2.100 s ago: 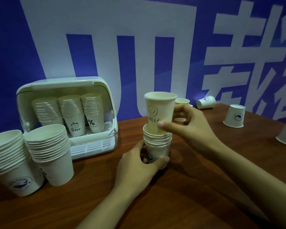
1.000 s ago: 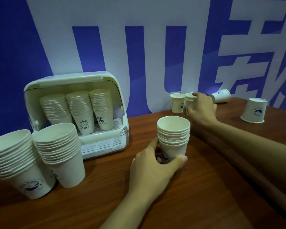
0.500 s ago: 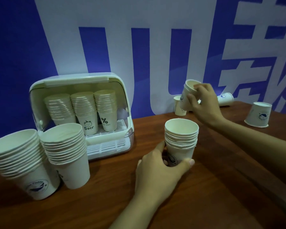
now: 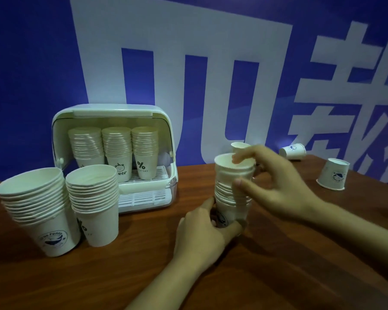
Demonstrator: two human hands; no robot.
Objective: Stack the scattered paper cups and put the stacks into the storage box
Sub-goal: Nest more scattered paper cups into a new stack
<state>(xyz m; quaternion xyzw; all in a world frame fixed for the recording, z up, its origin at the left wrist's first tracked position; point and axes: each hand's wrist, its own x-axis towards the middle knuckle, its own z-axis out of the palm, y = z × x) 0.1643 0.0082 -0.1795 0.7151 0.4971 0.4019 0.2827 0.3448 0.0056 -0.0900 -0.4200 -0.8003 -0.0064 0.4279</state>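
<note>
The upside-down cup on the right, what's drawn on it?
A small dark blue picture, like a whale, on the white upside-down cup; head view.

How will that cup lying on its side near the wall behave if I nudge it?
The sideways cup is round and tapered, so it will probably roll in a curve. It is thin paper, likely light, and may skid across the smooth table. A hard pinch could crush it.

Cup stack in storage box [image 4: 118, 108], middle [image 4: 119, 153]: "Bear", partly hidden. Right stack [image 4: 145, 153]: "%", "DAY". Leftmost counter stack [image 4: 45, 220]: "Funny". Neighbouring counter stack [image 4: 94, 209]: "%".
</note>
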